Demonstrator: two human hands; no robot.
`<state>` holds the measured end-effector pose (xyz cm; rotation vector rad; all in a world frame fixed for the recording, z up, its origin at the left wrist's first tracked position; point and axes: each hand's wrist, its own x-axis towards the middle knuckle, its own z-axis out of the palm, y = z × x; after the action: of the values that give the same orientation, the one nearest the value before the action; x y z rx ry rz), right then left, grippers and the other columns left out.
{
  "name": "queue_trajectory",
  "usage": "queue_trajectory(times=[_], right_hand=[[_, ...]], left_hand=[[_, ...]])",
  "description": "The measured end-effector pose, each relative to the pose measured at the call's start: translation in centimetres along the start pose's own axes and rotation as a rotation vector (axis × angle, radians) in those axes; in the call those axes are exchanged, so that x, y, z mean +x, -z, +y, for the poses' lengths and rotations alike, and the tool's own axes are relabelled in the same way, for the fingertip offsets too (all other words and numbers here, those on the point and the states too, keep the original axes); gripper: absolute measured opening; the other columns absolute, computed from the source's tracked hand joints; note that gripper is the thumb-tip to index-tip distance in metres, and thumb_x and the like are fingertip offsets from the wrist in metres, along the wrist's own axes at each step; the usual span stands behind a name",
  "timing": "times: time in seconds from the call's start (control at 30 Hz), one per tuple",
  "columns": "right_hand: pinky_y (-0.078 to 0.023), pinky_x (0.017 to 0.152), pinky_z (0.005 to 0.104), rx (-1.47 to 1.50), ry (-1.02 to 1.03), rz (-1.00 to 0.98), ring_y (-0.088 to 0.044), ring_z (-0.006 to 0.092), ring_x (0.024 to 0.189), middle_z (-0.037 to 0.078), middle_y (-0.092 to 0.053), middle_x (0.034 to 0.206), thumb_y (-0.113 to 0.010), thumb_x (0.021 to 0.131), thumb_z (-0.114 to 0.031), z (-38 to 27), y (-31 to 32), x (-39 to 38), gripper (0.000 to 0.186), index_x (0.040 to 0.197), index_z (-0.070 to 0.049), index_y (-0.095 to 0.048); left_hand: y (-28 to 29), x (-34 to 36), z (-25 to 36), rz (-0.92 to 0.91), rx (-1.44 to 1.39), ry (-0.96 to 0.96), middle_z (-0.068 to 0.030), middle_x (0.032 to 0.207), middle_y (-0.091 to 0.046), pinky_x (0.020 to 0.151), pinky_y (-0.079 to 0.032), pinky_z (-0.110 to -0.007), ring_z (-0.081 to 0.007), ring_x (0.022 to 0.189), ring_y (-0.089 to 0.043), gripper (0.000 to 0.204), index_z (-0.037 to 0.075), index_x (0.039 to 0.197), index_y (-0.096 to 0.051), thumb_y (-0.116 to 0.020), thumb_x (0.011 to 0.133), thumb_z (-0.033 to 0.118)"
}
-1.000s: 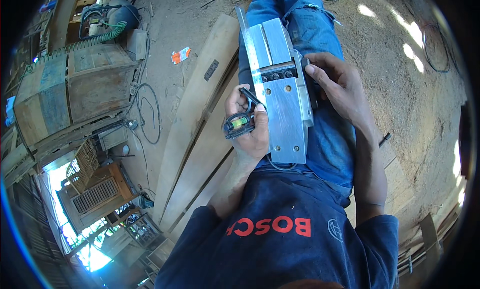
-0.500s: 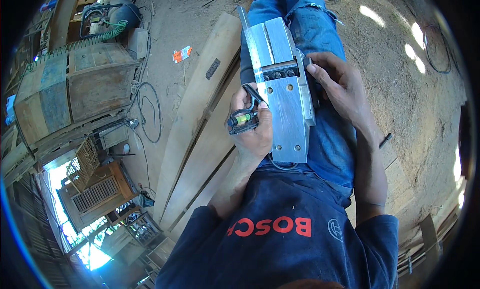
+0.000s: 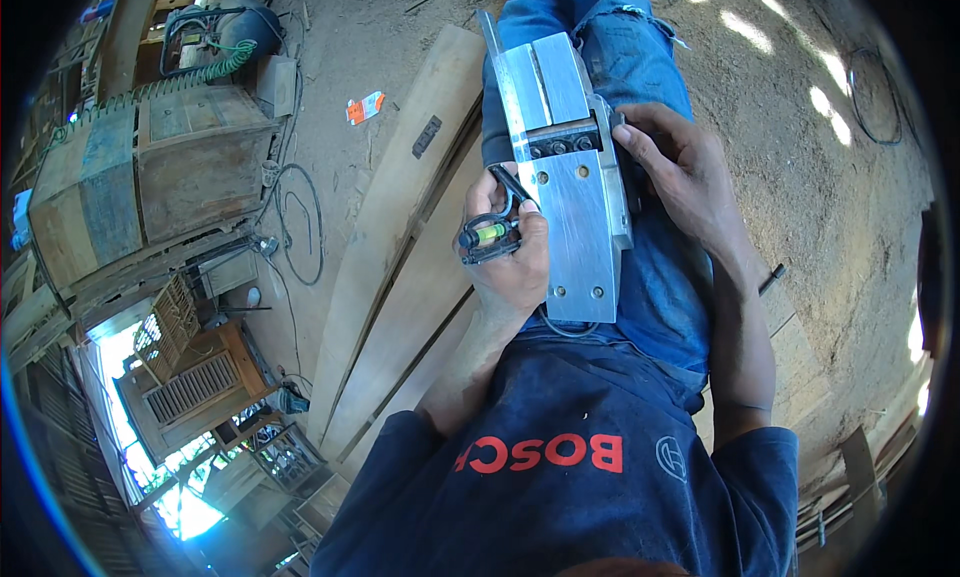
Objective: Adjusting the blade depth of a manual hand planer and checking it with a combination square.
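Hand planer with a silvery metal sole and dark body [image 3: 582,227] is laid sole up on thighs clad in torn blue jeans [image 3: 640,62], its long axis pointing away from the dark navy T-shirt with red lettering [image 3: 550,507]. In the opening across the sole, a dark cutter block with round bolt heads [image 3: 562,145] is exposed. A narrow, flat steel rule [image 3: 506,82] is held lengthwise along the planer's left margin, its far end projected past the sole. The black square head with a yellow-green level vial [image 3: 490,234] is gripped in the left hand [image 3: 515,262], whose fingers are curled closed around it, the thumb pressed near the sole's left edge. The right hand [image 3: 685,172] is half curled at the planer's right side; its thumb and index finger are set by a dark part there, level with the cutter opening. The remaining fingertips are hidden, so whether a firm grip is taken cannot be told. To the left, long pale wooden boards [image 3: 400,237] are laid on the ground, and an orange-and-white packet [image 3: 365,108] is seen beyond them. Farther left, a weathered wooden cabinet [image 3: 205,162] is noted below a dark tank machine [image 3: 248,29] with a coiled green hose [image 3: 225,69].
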<state>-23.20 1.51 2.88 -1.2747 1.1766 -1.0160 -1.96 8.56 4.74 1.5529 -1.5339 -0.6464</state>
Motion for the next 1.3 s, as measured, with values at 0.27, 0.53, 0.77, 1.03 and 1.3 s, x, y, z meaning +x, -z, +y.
queue_trajectory(times=[0.27,0.53,0.77,1.03,1.3], right_hand=[[-0.036,0.055,0.0234,0.017,0.024,0.026,-0.048,0.0073,0.063,0.002,-0.067,0.079,-0.071,0.102,-0.016,0.4,-0.2,0.0,0.021,0.114,0.001,-0.076],[-0.037,0.055,0.0234,0.015,-0.004,0.025,-0.049,0.0076,0.063,0.003,-0.068,0.080,-0.071,0.101,-0.016,0.0,-0.2,-0.1,0.022,0.115,0.001,-0.076],[-0.039,0.056,0.0231,0.025,-0.004,0.031,-0.050,0.0081,0.065,0.004,-0.068,0.082,-0.072,0.101,-0.015,0.4,-0.2,-0.1,0.024,0.117,0.002,-0.075],[-0.041,0.058,0.0226,0.064,0.021,0.043,-0.051,0.0083,0.067,0.004,-0.069,0.086,-0.074,0.099,-0.012,1.0,-0.3,-0.2,0.026,0.121,0.002,-0.074],[-0.042,0.060,0.0221,0.095,0.049,0.045,-0.051,0.0081,0.068,0.004,-0.069,0.089,-0.074,0.097,-0.009,1.1,-0.4,-0.2,0.027,0.122,0.001,-0.074]], left_hand=[[0.2,0.2,0.2,-0.019,0.069,-0.020,-0.0189,0.107,-0.067,0.078,-0.056,-0.035,-0.0252,0.086,-0.068,0.045,-0.006,0.136,-0.052,-0.056,0.092,0.002],[0.0,0.1,-0.1,-0.005,0.095,-0.033,-0.0186,0.106,-0.067,0.075,-0.055,-0.035,-0.0243,0.083,-0.068,0.044,-0.005,0.135,-0.052,-0.057,0.091,0.001],[0.0,0.1,-0.1,-0.012,0.089,-0.033,-0.0185,0.105,-0.068,0.074,-0.055,-0.034,-0.0236,0.082,-0.068,0.044,-0.005,0.135,-0.052,-0.057,0.091,-0.001],[-0.2,0.1,-0.1,0.003,0.080,-0.029,-0.0176,0.102,-0.067,0.071,-0.054,-0.032,-0.0221,0.079,-0.067,0.045,-0.005,0.135,-0.052,-0.057,0.091,-0.003],[-0.1,-0.2,-0.1,-0.006,0.092,-0.025,-0.0165,0.100,-0.067,0.069,-0.053,-0.032,-0.0206,0.076,-0.065,0.044,-0.005,0.135,-0.052,-0.058,0.091,-0.002]])
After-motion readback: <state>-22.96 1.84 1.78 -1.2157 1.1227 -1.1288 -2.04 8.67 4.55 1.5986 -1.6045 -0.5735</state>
